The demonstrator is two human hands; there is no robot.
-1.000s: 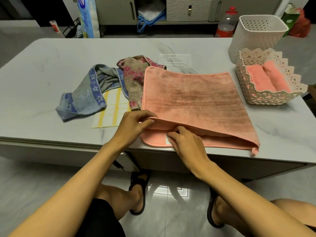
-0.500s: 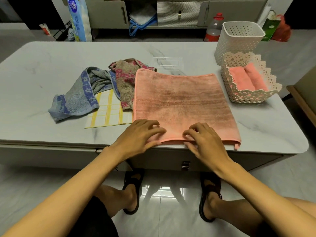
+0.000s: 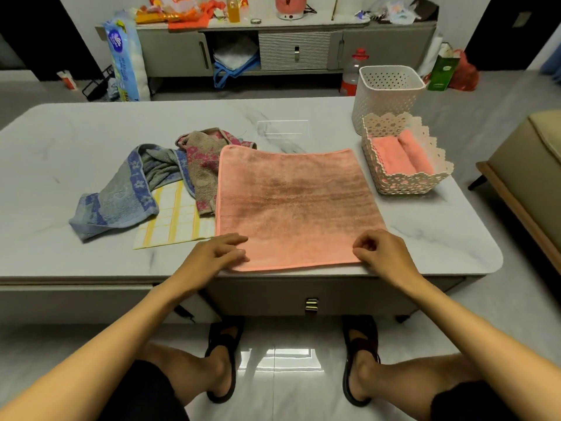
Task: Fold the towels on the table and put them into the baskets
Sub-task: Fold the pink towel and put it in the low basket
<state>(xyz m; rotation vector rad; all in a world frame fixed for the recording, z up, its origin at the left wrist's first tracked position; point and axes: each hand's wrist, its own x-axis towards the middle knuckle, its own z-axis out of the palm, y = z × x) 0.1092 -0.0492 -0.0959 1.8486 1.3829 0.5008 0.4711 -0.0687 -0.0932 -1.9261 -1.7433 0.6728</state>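
Resting on the near-left corner of the salmon-pink terry towel [image 3: 297, 205], the left hand [image 3: 217, 253] lies with its fingers flat. The right hand [image 3: 384, 250] is curled at the near-right corner; I cannot tell whether it pinches the hem. The towel lies flat along the near edge of the white marble table [image 3: 76, 138], its width spanning both hands. The low lace-edged white basket [image 3: 406, 185], at the right edge, is nearer the right hand.

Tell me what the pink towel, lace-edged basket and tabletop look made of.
Pink towel: plush microfibre or terry, probably; matte nap with darker brushed streaks.
Lace-edged basket: likely moulded plastic, cream, slightly glossy; stiff pierced walls.
Tabletop: marble or marble-look slab, smooth satin; grey veins, soft reflections.
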